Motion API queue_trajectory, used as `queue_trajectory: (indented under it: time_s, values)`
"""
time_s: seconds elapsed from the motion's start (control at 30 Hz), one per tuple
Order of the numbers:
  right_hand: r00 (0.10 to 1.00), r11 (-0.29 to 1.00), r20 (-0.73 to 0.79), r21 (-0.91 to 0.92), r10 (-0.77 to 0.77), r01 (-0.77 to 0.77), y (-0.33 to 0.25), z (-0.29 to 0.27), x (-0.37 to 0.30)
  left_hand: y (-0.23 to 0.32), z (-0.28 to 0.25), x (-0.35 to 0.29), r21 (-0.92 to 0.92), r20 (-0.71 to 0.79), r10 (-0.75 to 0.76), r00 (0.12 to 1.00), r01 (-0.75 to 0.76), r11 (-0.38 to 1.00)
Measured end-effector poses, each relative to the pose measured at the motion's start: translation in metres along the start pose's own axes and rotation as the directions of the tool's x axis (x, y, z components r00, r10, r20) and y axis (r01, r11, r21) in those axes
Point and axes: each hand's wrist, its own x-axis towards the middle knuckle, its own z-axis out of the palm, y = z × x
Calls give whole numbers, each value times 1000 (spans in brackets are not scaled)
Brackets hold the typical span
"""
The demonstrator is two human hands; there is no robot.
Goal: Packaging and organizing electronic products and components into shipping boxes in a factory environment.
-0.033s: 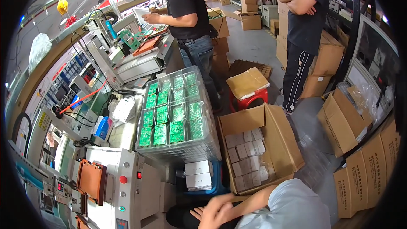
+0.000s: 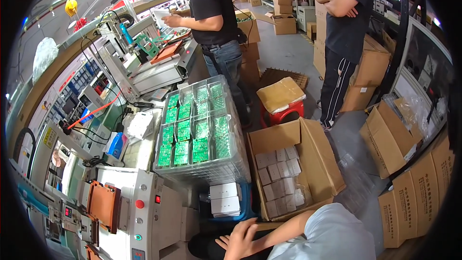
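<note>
My two hands are close together over my dark trousers at the lower edge. My right hand (image 2: 242, 241) lies across the other, its fingers apart, with no object visible in it. Of my left hand (image 2: 223, 242) only some outstretched fingers show; the rest is covered, and I see nothing held. Just beyond the hands, a stack of white flat cases (image 2: 225, 199) sits on a blue bin (image 2: 248, 204). To the right of that stands an open cardboard box (image 2: 317, 163) with rows of white cases (image 2: 279, 178) inside.
A clear divided crate (image 2: 197, 167) holds green circuit boards (image 2: 183, 130). At left is a white machine (image 2: 144, 188) with buttons and a brown plate (image 2: 102, 205). A red stool (image 2: 288, 108) stands beyond the box. Two people in black shirts stand farther back; cartons (image 2: 385, 135) lie right.
My right hand, blurred by motion before, is now sharp and its raised fingers have shifted slightly. The boards, boxes and machine have stayed in place.
</note>
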Motion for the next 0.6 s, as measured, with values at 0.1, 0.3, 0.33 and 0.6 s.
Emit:
queue_trajectory:
  time_s: [0.1, 0.3, 0.33, 0.6]
  values:
    - [999, 999, 13, -2, -35, 35, -23, 18, 17, -118, 26, -31, 396, 52, -381, 923, 332, 856]
    - [999, 999, 0, -25, 43, -43, -8, 7, 27, -118, 38, 9, 594, 157, -670, 726, 473, 651]
    - [998, 997, -9, -32, 67, -67, -7, 2, 39, -122, 42, 18, 656, 228, -712, 664, 435, 617]
    - [1000, 999, 0, -29, 16, -16, -16, -25, 73, -154, 42, 17, 758, 285, -817, 501, 405, 512]
